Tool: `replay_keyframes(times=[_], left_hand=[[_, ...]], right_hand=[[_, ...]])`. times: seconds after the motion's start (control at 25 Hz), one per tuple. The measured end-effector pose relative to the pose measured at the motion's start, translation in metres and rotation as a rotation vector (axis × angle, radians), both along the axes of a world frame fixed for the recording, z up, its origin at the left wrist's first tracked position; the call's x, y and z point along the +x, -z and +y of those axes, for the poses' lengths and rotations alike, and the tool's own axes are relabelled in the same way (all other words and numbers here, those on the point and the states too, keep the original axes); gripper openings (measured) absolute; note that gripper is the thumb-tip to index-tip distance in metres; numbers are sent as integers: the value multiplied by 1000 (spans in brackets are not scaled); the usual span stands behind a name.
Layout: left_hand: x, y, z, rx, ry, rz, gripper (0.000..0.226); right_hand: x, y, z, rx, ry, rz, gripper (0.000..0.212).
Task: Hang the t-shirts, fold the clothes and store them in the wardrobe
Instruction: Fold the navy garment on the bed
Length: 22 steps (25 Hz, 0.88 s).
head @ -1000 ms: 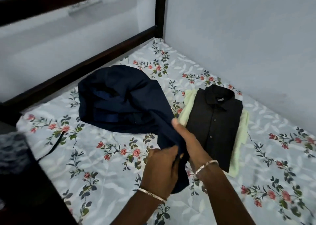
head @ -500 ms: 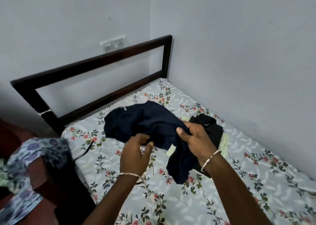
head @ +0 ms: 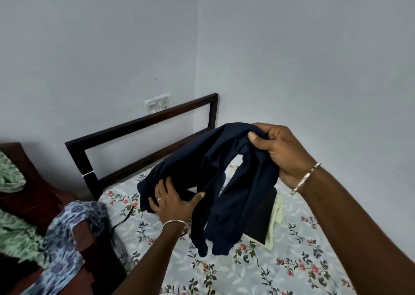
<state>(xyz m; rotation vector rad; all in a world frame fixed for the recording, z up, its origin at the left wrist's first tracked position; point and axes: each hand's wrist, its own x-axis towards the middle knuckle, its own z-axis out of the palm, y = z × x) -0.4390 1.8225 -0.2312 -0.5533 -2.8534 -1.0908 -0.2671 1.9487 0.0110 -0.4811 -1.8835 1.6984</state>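
Note:
My right hand (head: pixel 280 151) grips one end of a navy blue garment (head: pixel 235 182) and holds it up above the bed. The cloth hangs down in loose folds, with two ends dangling near the sheet. Lower down, my left hand (head: pixel 173 202) lies against the garment's left part with fingers spread and thumb out. Behind the hanging cloth a folded black shirt (head: pixel 265 218) sits on a folded pale green garment (head: pixel 277 211), both mostly hidden.
The bed has a floral sheet (head: pixel 280 263) and a dark wooden headboard (head: pixel 143 124) in the room's corner. A dark wooden chair (head: pixel 83 232) at left carries a blue floral cloth (head: pixel 67 238) and a green cloth (head: pixel 13 234). A black cord (head: pixel 121 221) lies on the sheet.
My right hand has lifted the navy garment up and to the right, clear of the bed. My left hand slid lower along the cloth and opened. The view tilted up toward the wall.

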Motion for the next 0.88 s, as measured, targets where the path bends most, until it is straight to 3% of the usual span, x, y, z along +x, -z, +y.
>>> replay_keyframes(times=[0.16, 0.32, 0.44, 0.52, 0.72, 0.8, 0.88], left_hand=[[-4, -40, -17, 154, -102, 217, 103], [-16, -73, -28, 227, -189, 175, 101], [-29, -87, -32, 104, 29, 133, 62], [-32, -103, -33, 124, 200, 3, 40], [-38, -142, -32, 604, 445, -479, 29], [-40, -160, -30, 641, 591, -499, 25], [-39, -184, -24, 607, 732, -378, 23]], right_hand=[[32, -51, -5, -4, 32, 58, 21], [57, -92, -12, -39, 19, 142, 23], [79, -117, -16, -47, 18, 188, 25], [94, -127, -21, -32, 55, 191, 25], [143, -144, -34, -59, 241, 275, 33], [172, -147, -37, -86, 344, 324, 37], [200, -149, -40, -108, 477, 347, 35]])
